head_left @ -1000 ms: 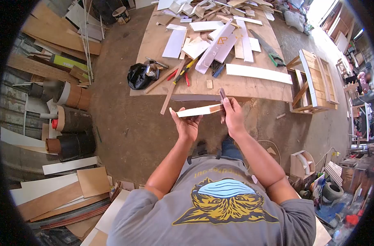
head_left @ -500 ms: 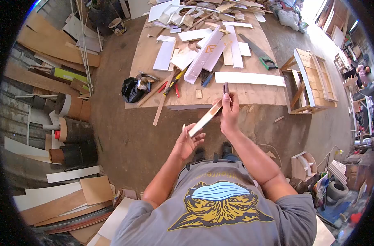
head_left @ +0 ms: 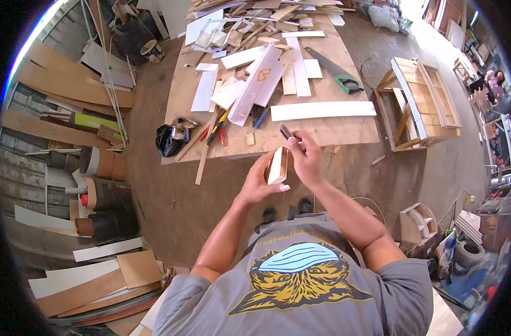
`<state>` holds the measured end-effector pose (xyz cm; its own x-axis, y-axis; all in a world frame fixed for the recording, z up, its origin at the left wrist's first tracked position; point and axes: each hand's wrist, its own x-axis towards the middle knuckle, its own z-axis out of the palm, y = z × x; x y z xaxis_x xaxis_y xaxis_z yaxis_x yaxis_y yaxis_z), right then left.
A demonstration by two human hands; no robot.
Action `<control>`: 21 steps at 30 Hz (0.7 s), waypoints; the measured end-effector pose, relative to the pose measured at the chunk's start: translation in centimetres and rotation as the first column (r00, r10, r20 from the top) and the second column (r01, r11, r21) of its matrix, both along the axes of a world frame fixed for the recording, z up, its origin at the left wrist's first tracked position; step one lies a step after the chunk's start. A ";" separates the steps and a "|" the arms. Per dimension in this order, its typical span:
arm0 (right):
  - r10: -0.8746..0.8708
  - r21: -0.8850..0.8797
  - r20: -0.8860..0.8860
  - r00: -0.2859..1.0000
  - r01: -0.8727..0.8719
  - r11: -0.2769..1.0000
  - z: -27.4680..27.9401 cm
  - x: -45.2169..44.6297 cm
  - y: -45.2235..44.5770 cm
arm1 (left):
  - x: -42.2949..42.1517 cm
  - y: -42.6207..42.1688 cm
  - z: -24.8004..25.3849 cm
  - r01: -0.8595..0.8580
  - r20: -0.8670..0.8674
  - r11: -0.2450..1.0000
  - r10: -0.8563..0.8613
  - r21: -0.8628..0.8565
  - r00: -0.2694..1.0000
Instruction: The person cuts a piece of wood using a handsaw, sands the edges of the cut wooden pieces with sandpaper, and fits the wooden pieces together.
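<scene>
My left hand [head_left: 259, 183] is closed around a narrow piece of wood [head_left: 277, 168], pale on its face with a brownish edge. The piece is held tilted in front of my body, just off the near edge of the worktable [head_left: 334, 137]. Close beside it, my right hand [head_left: 307, 162] grips a short, dark, stick-like thing [head_left: 285, 131] whose greyish end points up and away; its exact kind is unclear. A gap separates the right hand from the wood. On the table beyond lies a long white board [head_left: 323, 111].
Offcuts [head_left: 238, 56] are heaped at the table's far end. A green-handled handsaw [head_left: 345, 83], pliers-like red-handled tools [head_left: 222, 138] and a black plastic bag [head_left: 165, 141] lie on it. A wooden frame [head_left: 426, 106] stands right; rolls [head_left: 107, 193] lie left. Another person [head_left: 495, 81] is far right.
The wood has turned more upright and sits deeper in my left hand. My right hand has let go of the wood and keeps the dark thing, now tilted leftward. The view has shifted slightly.
</scene>
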<state>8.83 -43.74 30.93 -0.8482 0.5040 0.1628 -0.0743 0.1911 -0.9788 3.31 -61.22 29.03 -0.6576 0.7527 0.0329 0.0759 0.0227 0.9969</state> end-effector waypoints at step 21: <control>0.240 0.387 -0.190 0.952 -0.152 0.910 -1.4 5.7 11.1 | 0.9 8.3 -1.2 -0.058 -0.406 0.967 -0.049 -0.247 0.913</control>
<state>14.49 -32.67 29.50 -0.8407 0.1995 0.5034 -0.3602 0.4881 -0.7950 4.22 -52.92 27.84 -0.6301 0.7687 0.1099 0.4716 0.2664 0.8406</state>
